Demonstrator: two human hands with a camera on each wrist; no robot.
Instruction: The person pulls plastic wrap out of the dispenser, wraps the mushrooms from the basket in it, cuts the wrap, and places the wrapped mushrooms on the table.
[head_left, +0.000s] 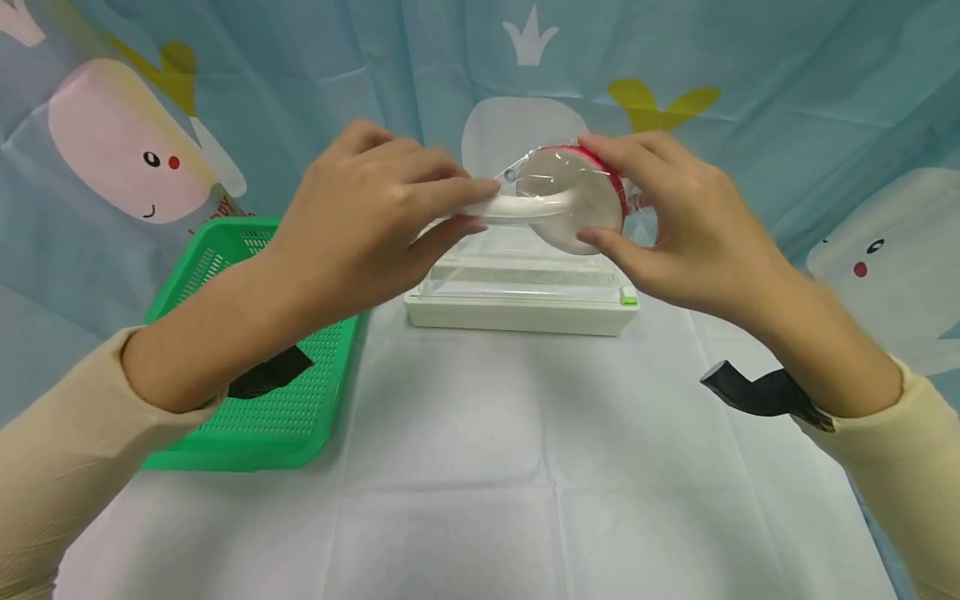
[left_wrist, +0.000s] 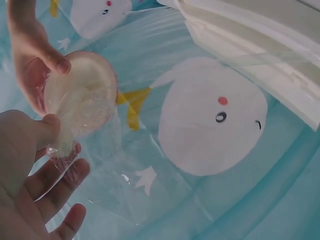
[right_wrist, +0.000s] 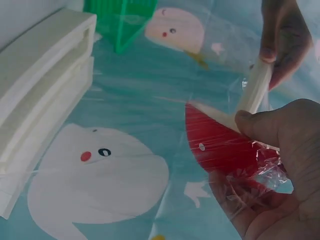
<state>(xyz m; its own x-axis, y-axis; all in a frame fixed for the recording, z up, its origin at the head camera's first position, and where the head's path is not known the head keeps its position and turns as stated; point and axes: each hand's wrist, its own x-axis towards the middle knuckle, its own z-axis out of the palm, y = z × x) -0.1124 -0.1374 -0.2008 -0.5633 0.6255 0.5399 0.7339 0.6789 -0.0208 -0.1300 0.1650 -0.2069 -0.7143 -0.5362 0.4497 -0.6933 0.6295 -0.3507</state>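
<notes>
From here I see the left hand pinching the white handle of a red-and-white ladle, while the right hand grips its round head, clear film clinging there. I have the ladle raised above the table's far part, near a long white box; a green basket sits left, a blue curtain hangs behind.

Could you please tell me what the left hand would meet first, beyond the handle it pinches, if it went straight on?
Along the white handle, the left hand would probably first meet the round, film-wrapped bowl, which the right hand holds; depth is hard to judge here.
</notes>
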